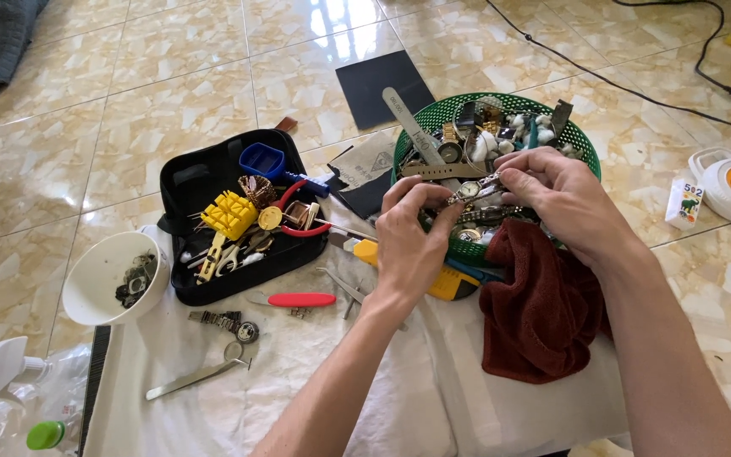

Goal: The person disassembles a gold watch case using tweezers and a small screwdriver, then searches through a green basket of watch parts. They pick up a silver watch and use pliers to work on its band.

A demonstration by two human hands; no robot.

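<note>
Both hands hold a small wristwatch [469, 191] over the green basket [581, 144] of watch parts. The left hand [408, 241] pinches its band in clenched fingers; the right hand [556, 199] grips the other end. A loose pinch could let it slip into the basket's clutter or onto the red cloth [535, 313].

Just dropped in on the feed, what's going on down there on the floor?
A person is holding a small wristwatch between both hands over a green basket full of watches and parts. The left hand grips one end, the right hand the other. A dark red towel lies by the basket. To the left, an open black tool case, a white bowl, tweezers and a red-handled tool sit on a white cloth.
</note>
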